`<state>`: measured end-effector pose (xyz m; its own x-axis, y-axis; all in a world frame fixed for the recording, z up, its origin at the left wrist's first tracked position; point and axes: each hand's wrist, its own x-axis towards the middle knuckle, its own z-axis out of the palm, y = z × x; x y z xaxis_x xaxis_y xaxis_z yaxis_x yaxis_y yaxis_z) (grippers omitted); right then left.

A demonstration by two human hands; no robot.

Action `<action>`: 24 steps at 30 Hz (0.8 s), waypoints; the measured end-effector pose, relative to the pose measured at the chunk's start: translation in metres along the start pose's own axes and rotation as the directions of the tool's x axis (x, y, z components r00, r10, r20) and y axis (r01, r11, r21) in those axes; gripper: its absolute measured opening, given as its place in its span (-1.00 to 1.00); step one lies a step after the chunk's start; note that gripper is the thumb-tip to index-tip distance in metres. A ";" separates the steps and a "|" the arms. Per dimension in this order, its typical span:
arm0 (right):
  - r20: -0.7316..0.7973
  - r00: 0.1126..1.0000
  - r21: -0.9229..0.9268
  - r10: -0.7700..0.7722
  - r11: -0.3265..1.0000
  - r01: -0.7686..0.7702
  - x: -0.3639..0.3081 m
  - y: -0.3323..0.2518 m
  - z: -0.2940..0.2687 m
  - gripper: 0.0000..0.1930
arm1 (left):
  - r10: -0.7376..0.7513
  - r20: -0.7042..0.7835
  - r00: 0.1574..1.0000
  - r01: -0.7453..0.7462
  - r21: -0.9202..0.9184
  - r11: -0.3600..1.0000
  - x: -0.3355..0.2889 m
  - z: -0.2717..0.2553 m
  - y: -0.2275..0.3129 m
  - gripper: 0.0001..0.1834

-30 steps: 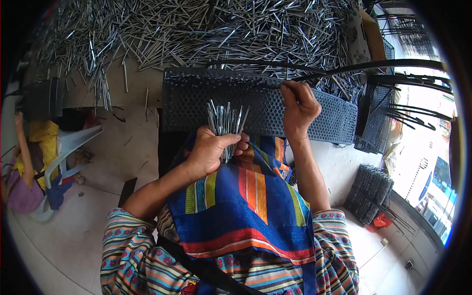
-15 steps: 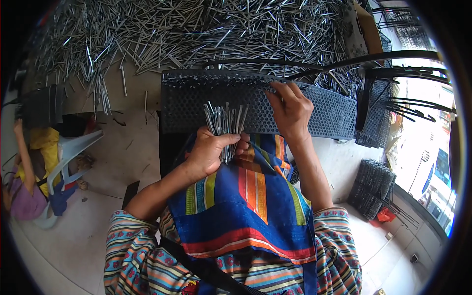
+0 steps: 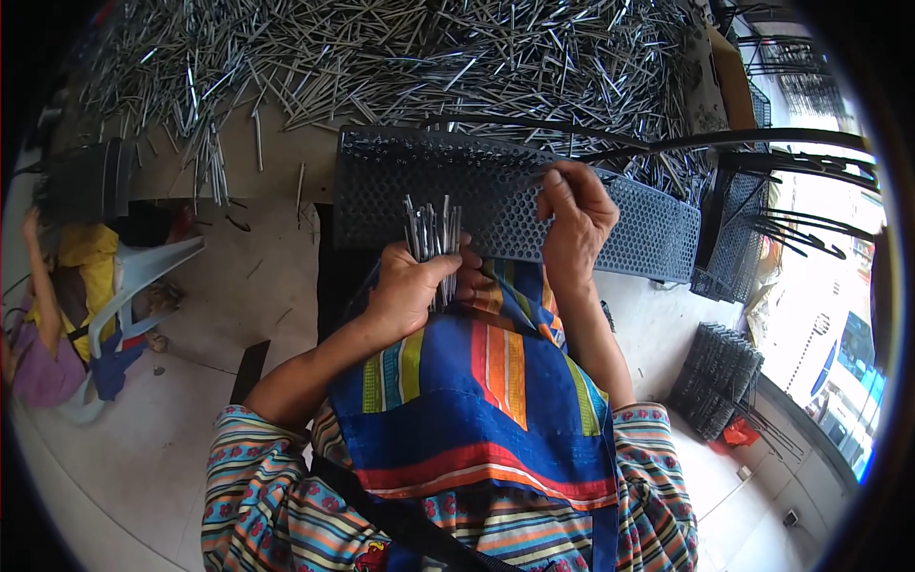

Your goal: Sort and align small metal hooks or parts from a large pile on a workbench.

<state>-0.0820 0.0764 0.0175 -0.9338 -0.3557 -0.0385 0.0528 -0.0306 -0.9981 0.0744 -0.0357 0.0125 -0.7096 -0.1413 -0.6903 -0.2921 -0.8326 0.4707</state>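
In front of my lap, my left hand (image 3: 412, 294) is closed around an upright bundle of thin metal strips (image 3: 435, 231). Across the table's near edge lies a long dark perforated panel (image 3: 496, 214), full of small round holes. Along its far edge, toward the left, runs a band of small shiny bits (image 3: 429, 153). Over the panel's right half is my right hand (image 3: 579, 221), its fingers curled in toward the thumb. Whatever is between those fingertips, if anything, is too small to make out.
A large heap of loose metal strips (image 3: 400, 67) covers the table beyond the panel. Black bent rods (image 3: 762, 138) jut out at the right, above a dark stack (image 3: 715, 377) on the floor. At the left, another person (image 3: 59, 334) sits by a pale plastic chair (image 3: 143, 276).
My right hand has turned and its fingers have curled in, a little back from the panel's far edge. The bundle in my left hand looks tighter. The whole view has shifted slightly.
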 end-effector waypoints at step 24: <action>0.320 0.871 -0.485 -0.374 0.725 0.489 0.022 0.004 0.011 -0.86 | -0.017 -0.012 1.000 0.017 -0.027 0.999 0.009 -0.004 -0.001 -0.82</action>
<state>-0.0983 0.0582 0.0128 -0.7195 -0.5970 0.3548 -0.5904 0.2568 -0.7652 0.0709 -0.0378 0.0035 -0.6965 -0.1334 -0.7051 -0.2864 -0.8492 0.4436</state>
